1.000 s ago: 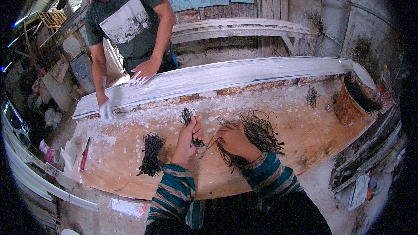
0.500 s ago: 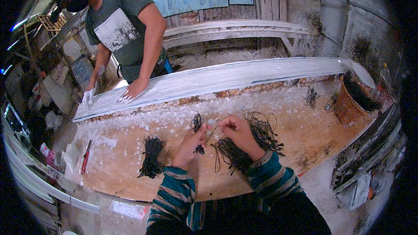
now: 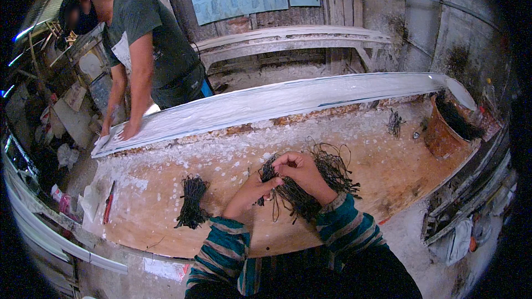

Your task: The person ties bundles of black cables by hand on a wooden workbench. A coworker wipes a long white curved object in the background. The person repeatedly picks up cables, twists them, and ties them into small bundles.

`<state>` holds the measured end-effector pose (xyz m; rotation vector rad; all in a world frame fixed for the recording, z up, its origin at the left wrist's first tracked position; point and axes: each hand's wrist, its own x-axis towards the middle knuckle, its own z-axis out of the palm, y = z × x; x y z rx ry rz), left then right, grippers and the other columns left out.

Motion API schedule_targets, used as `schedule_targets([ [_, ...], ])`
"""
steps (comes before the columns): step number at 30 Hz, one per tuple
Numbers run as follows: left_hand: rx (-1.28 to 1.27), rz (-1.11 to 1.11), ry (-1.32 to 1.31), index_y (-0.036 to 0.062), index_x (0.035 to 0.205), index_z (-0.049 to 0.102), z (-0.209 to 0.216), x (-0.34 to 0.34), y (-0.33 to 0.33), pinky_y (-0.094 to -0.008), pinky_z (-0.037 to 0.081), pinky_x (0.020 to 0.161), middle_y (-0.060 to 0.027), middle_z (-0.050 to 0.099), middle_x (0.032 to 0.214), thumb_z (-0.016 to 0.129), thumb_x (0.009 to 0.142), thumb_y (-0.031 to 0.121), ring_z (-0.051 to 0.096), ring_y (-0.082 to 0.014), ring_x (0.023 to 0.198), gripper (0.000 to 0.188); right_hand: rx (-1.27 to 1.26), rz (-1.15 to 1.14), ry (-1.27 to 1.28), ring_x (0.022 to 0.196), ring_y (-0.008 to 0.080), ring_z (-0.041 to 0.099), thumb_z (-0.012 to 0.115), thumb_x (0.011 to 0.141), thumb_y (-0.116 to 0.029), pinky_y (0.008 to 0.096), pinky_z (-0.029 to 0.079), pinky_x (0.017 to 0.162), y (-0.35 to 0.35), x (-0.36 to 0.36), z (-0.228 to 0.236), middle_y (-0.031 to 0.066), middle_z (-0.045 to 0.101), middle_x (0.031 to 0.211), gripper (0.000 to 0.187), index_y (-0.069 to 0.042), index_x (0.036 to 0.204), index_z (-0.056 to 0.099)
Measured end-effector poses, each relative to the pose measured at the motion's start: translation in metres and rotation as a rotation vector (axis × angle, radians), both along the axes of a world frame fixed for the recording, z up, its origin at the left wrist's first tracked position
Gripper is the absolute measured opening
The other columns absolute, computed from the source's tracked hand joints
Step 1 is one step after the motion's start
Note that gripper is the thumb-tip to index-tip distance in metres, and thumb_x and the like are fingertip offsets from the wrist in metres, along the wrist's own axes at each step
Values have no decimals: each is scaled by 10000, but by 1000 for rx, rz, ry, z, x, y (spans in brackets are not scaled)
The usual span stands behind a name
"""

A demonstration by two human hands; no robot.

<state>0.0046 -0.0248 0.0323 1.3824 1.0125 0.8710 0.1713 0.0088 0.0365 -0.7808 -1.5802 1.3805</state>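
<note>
— 2 questions for you: how are things held, and why?

— From my remote seat, I see the left hand (image 3: 249, 194) clamped around a slim bundle of dark cords (image 3: 267, 171), probably to keep the strands gathered. The right hand (image 3: 303, 171) curls, fingertips at that bundle; I can't tell whether they pinch a strand.

— And nearby?

— A loose pile (image 3: 335, 173) lies just beside the right hand, handy for picking from, I'd judge. 1 gathered bunch (image 3: 193, 203) sits apart to the left, likely so the cords don't mix.

— Surface and room?

— White-spattered wooden board (image 3: 145, 210). Along its far side I see a long white slab (image 3: 288, 97); 1 co-worker (image 3: 166, 50) leans over its left end, before a white-dusted bench (image 3: 299, 37).
</note>
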Motion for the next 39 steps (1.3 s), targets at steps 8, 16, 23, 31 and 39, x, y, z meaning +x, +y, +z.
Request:
schedule_targets([
  [8,-45,67,-3,91,911,558,-9,-2,6,-210,381,505,27,529,708,626,789,367,474,-68,614,309,36,40,99,668,87,562,579,814,-85,213,451,632,5,-2,-11,28,612,761,122,16,878,607],
  [16,-121,128,-350,91,847,499,-28,-4,18,-232,395,540,4,465,655,494,880,366,451,-113,559,276,557,-455,-552,752,212,592,635,749,-101,351,450,699,15,10,-6,54,609,780,139,-74,885,622],
  [23,-221,217,-651,93,927,483,-33,-11,27,-226,355,493,45,366,597,487,881,368,388,-84,510,278,430,-731,-1179,861,288,567,606,728,-172,504,364,827,33,57,-13,63,613,857,134,-185,858,631],
  [31,-215,228,-701,94,950,477,-31,-14,28,-218,332,471,63,341,585,498,879,352,360,-58,490,269,417,-949,-1166,869,276,582,564,747,-176,544,352,812,52,78,-38,53,633,881,148,-213,881,615],
  [39,-257,244,-691,100,949,477,-32,-13,29,-219,329,470,64,339,581,491,879,361,353,-63,484,271,208,-774,-1027,823,267,607,589,764,-278,461,434,726,63,97,-32,89,635,897,176,-131,847,638],
])
